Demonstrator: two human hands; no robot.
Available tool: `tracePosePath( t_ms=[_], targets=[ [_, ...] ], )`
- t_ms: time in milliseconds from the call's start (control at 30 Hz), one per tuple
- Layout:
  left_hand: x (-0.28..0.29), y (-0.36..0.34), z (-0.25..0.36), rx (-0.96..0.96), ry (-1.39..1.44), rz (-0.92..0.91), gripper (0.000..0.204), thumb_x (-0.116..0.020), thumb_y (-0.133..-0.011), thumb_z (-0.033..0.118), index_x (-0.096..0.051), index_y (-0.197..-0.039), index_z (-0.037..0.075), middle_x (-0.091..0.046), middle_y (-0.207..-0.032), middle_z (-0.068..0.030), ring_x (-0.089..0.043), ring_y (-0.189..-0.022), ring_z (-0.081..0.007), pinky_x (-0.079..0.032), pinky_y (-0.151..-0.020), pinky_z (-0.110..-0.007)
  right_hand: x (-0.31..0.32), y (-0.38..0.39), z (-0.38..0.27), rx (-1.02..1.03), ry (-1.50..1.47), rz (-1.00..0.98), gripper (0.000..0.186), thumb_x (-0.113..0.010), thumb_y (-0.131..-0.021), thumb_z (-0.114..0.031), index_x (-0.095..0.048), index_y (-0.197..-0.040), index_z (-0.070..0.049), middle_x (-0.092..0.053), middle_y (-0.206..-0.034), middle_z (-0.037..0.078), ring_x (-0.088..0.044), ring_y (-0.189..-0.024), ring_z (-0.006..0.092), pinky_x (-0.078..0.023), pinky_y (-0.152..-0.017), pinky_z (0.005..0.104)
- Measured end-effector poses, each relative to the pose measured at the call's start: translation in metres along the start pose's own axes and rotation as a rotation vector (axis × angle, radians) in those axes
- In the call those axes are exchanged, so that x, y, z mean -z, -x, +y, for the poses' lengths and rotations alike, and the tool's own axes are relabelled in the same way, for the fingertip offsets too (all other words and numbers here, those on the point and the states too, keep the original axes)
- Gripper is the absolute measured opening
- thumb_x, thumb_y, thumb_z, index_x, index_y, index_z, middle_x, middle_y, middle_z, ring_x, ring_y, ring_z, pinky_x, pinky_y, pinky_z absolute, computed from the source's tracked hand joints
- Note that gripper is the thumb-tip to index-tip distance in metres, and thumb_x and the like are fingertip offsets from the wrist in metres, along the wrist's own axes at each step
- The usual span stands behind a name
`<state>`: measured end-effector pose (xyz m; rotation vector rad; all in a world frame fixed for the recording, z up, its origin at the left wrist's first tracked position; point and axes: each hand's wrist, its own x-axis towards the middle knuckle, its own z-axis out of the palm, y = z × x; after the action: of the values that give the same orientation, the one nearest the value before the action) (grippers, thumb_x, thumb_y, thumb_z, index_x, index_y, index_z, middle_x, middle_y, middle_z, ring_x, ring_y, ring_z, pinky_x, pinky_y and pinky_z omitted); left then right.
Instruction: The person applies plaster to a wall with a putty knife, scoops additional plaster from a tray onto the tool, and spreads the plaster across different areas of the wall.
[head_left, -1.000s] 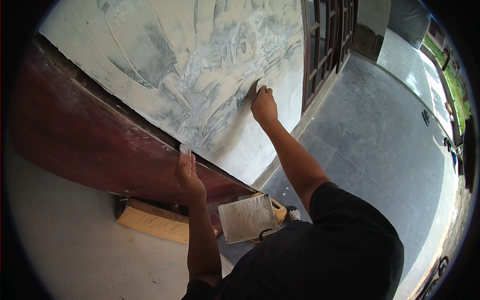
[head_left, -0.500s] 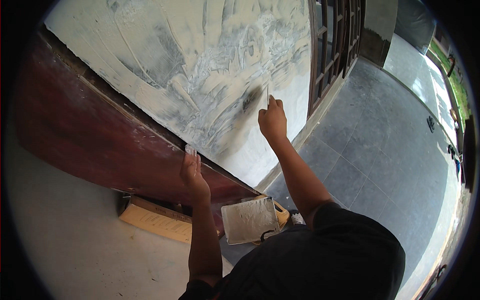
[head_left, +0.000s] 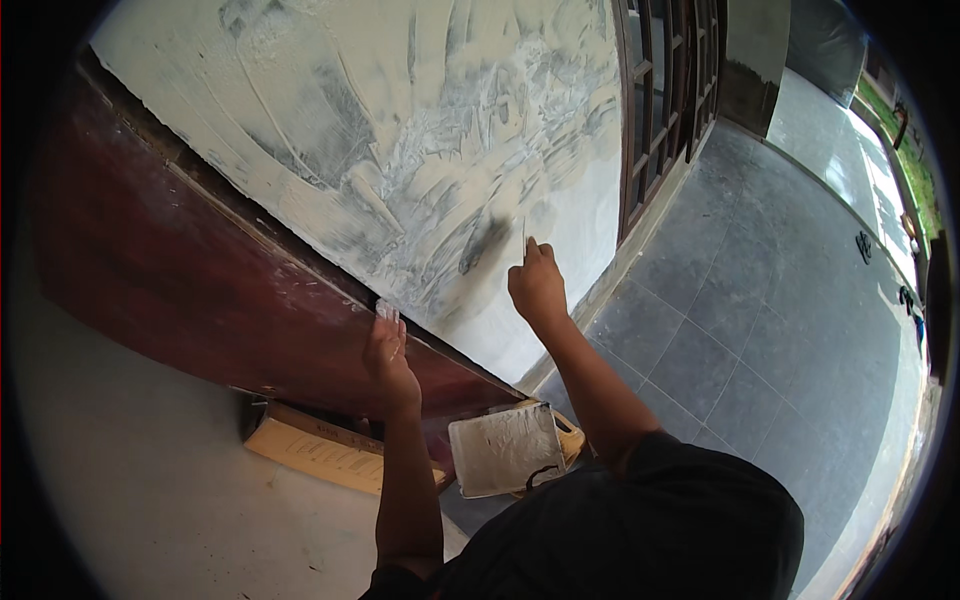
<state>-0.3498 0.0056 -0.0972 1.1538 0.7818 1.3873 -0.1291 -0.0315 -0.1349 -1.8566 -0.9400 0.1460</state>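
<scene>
A wall panel (head_left: 330, 130) fills the upper middle, smeared with cream and white putty over grey patches; its lower right is smoother and whiter. My right hand (head_left: 538, 285) is closed round a putty knife (head_left: 524, 238), whose thin blade shows nearly edge-on against the panel. Lower left of it, my left hand (head_left: 392, 358) is raised beside the panel's dark edge (head_left: 300, 235). Its fingers are drawn together with something whitish at the tips; whether that is a held piece or smeared putty is hard to make out.
A putty-coated flat tray or lid (head_left: 505, 450) lies on a yellow container (head_left: 570, 435) by my body. A long cardboard box (head_left: 315, 450) rests on the floor under the dark red panel (head_left: 200, 270). Right are a brown-framed window grille (head_left: 650, 110) and grey floor tiles (head_left: 720, 300).
My right hand with the putty knife has moved down the panel and slightly left. My left hand stays by the panel's edge, nearly in place.
</scene>
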Motion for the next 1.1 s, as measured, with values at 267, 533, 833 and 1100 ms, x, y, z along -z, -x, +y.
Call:
tracePosePath(
  t_ms=[267,533,833,1100],
  targets=[
    [0.004,0.0,-0.004,-0.017,-0.026,0.001,0.047,-0.044,-0.083,0.011,-0.05,-0.124,-0.012,-0.049,-0.13,-0.0207,-0.05,-0.119,-0.0252,-0.039,-0.104,-0.036,-0.045,-0.012,-0.052,0.254,0.396,0.084,0.054,-0.052,-0.083,-0.006,-0.036,-0.128,0.019,-0.05,-0.108,0.023,-0.061,-0.092,0.0296,-0.057,-0.066,0.0317],
    [0.004,0.0,-0.001,-0.047,-0.054,-0.048,0.044,-0.043,-0.086,0.009,-0.05,-0.124,-0.012,-0.051,-0.128,-0.0195,-0.051,-0.117,-0.0235,-0.04,-0.104,-0.035,-0.004,-0.029,-0.002,0.034,0.141,0.025,0.034,-0.047,-0.084,-0.004,-0.043,-0.115,0.01,-0.05,-0.105,0.026,-0.058,-0.092,0.0414,-0.053,-0.076,0.0456],
    [0.006,0.0,-0.01,-0.062,-0.064,-0.044,0.052,-0.04,-0.088,0.009,-0.039,-0.135,-0.013,-0.044,-0.138,-0.0211,-0.043,-0.129,-0.0248,-0.033,-0.109,-0.035,-0.065,0.067,-0.037,0.275,0.284,-0.21,0.053,-0.052,-0.08,-0.009,-0.039,-0.122,0.019,-0.05,-0.103,0.027,-0.06,-0.089,0.0367,-0.054,-0.077,0.0395],
    [0.0,0.003,-0.005,-0.057,-0.021,-0.065,0.053,-0.039,-0.085,0.008,-0.04,-0.133,-0.014,-0.043,-0.139,-0.0211,-0.045,-0.126,-0.0251,-0.034,-0.109,-0.036,-0.019,-0.028,0.004,-0.093,0.047,0.0,0.026,-0.049,-0.082,-0.006,-0.048,-0.103,0.009,-0.051,-0.106,0.029,-0.061,-0.084,0.0437,-0.054,-0.074,0.048]
  ],
)
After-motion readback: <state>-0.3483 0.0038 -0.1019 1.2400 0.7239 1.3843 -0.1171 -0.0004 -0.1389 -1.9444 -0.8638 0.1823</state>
